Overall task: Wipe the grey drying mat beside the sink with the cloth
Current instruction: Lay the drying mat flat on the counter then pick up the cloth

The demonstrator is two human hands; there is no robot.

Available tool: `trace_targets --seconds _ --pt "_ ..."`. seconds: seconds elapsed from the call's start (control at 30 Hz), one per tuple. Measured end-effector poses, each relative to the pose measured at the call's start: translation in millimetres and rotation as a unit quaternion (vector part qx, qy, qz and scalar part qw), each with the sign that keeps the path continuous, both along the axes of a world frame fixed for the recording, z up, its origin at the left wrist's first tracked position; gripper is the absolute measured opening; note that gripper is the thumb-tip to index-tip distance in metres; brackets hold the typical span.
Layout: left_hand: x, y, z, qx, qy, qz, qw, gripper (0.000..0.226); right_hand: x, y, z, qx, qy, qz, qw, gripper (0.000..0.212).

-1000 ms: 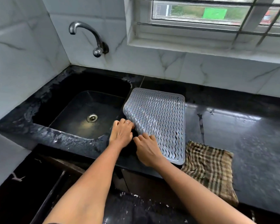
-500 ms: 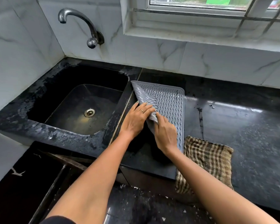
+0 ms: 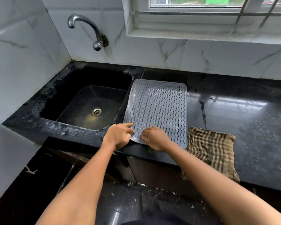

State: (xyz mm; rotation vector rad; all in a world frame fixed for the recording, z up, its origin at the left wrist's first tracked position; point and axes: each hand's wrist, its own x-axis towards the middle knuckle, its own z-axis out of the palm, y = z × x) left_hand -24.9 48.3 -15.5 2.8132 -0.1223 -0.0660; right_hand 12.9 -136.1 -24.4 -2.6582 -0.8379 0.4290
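The grey drying mat (image 3: 157,109), ribbed with wavy lines, lies almost flat on the black counter just right of the sink. My left hand (image 3: 118,135) pinches its near-left corner, which is slightly lifted. My right hand (image 3: 155,138) rests with fingers bent on the mat's near edge beside it. The brown checked cloth (image 3: 211,148) lies crumpled on the counter right of the mat, its near end hanging over the front edge; neither hand touches it.
The black sink (image 3: 89,106) with a metal drain sits left of the mat, a curved tap (image 3: 88,30) on the wall above. The wet black counter (image 3: 242,114) stretches right. White marble tiles and a window sill stand behind.
The mat, folded up and over by both hands half a second ago, has been laid back down flat. Both hands moved toward me to its near edge.
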Motion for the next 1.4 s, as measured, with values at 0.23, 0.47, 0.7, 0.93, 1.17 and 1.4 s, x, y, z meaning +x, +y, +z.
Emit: trace_targets --seconds 0.23,0.47,0.7,0.93,1.17,1.4 --pt "28.2 -39.4 17.4 -0.033 -0.095 0.017 0.995 0.030 44.3 -83.2 28.1 0.003 -0.010 -0.111 0.994 0.030" --pt "75.0 -162.5 12.5 -0.039 0.053 -0.046 0.997 0.043 79.6 -186.3 30.8 -0.219 0.063 -0.226 0.947 0.066" --pt "86.3 -237.7 -5.9 0.058 0.098 -0.102 0.988 0.057 77.7 -212.9 11.5 -0.252 0.121 -0.222 0.934 0.078" --pt "94.5 -235.8 6.4 0.005 0.278 -0.117 0.953 0.040 89.9 -207.8 39.4 -0.342 0.297 -0.121 0.883 0.063" --pt "117.9 -152.2 124.1 -0.274 0.358 -0.109 0.886 0.035 123.2 -179.0 171.2 -0.136 0.347 -0.047 0.927 0.038" --pt "116.2 -79.1 222.0 -0.354 -0.021 -0.055 0.933 0.016 123.1 -132.8 248.6 0.101 -0.050 -0.052 0.992 0.026"
